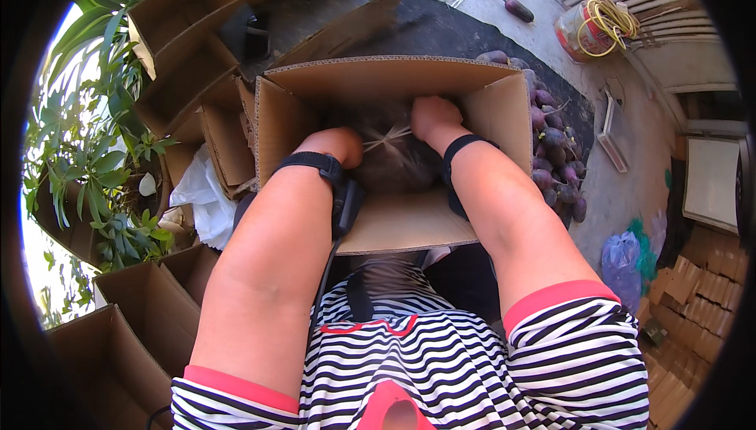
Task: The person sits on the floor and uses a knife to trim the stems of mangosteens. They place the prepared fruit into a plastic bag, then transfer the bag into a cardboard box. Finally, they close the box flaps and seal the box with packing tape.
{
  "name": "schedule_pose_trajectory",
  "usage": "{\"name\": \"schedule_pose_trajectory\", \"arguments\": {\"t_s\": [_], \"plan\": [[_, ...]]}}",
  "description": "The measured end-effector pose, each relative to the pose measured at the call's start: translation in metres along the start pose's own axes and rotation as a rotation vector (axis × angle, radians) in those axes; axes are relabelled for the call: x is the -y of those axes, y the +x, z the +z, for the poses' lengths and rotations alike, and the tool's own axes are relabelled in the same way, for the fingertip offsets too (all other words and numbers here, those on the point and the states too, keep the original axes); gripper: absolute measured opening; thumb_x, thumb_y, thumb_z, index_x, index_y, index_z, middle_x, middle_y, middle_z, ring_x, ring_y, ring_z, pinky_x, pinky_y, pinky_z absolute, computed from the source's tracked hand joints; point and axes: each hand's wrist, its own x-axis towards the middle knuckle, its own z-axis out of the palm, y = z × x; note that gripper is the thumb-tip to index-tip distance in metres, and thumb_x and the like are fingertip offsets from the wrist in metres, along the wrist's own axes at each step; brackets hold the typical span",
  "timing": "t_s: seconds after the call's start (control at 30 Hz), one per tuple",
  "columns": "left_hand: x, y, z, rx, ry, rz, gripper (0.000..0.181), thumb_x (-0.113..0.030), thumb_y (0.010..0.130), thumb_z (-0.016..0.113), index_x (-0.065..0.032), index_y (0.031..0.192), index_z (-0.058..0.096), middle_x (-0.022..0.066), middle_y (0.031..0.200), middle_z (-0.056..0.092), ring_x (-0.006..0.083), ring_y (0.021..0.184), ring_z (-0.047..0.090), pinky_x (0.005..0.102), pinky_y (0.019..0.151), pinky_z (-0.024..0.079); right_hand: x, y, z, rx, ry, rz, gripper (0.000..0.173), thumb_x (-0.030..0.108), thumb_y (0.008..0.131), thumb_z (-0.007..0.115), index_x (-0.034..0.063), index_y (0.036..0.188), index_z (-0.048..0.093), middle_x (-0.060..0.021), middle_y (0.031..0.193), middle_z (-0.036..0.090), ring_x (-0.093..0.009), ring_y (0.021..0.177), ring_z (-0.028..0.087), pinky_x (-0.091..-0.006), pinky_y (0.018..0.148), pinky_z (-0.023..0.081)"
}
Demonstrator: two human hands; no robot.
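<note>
An open cardboard box stands before me, and both of my hands reach down inside it. In it lies a dark-looking plastic bag, gathered at the top with a pale tie. My left hand is at the left side of the bag, its fingers hidden below the wrist. At the upper right of the bag is my right hand, bent inward with the fingers mostly out of sight. Whether either hand grips the bag is not visible. The bag's contents are dark and blurred.
Purple root vegetables are heaped right of the box on a black sheet. More open cardboard boxes stand at the left, near a white plastic bag and leafy plants. A bucket with yellow cord stands upper right.
</note>
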Motion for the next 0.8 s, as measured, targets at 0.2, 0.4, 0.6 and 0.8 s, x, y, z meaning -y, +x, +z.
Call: {"name": "schedule_pose_trajectory", "arguments": {"t_s": [0.2, 0.4, 0.6, 0.8], "plan": [[0.0, -0.011, -0.015, 0.061, -0.003, 0.049, 0.038, -0.011, 0.084, 0.056, -0.006, 0.118, 0.073, 0.0192, 0.132, 0.064, 0.0367, 0.123, 0.062, 0.0434, 0.099, 0.051, 0.0, -0.001, -0.022, 0.168, -0.058, -0.02, 0.028, 0.009, 0.087, 0.062, 0.0064, 0.111, 0.075, -0.0194, 0.121, 0.069, -0.036, 0.114, 0.067, -0.0459, 0.094, 0.055], [-0.001, -0.007, -0.019, 0.111, -0.025, -0.005, 0.04, -0.014, 0.086, 0.055, -0.0064, 0.122, 0.071, 0.0194, 0.13, 0.065, 0.0358, 0.122, 0.062, 0.0436, 0.098, 0.051, 0.029, -0.033, -0.028, 0.144, -0.275, -0.677, 0.025, 0.012, 0.081, 0.07, 0.0077, 0.105, 0.075, -0.0196, 0.113, 0.071, -0.037, 0.111, 0.067, -0.0469, 0.093, 0.054], [-0.005, 0.01, -0.02, 0.018, 0.168, 0.127, 0.034, -0.016, 0.083, 0.06, -0.0082, 0.112, 0.076, 0.0197, 0.125, 0.067, 0.0373, 0.116, 0.065, 0.0438, 0.097, 0.052, 0.026, -0.012, 0.011, 0.292, -0.183, -0.567, 0.032, 0.014, 0.082, 0.067, 0.0086, 0.113, 0.073, -0.0184, 0.121, 0.068, -0.036, 0.117, 0.064, -0.0456, 0.097, 0.052], [-0.021, -0.026, -0.059, -0.293, 0.128, 0.049, 0.029, -0.017, 0.082, 0.061, -0.0067, 0.103, 0.078, 0.0201, 0.115, 0.071, 0.0354, 0.11, 0.068, 0.0431, 0.093, 0.054, 0.045, -0.007, 0.012, 0.218, -0.181, -0.381, 0.035, 0.013, 0.083, 0.064, 0.0069, 0.117, 0.072, -0.0191, 0.124, 0.068, -0.035, 0.116, 0.066, -0.0451, 0.098, 0.053]]}}
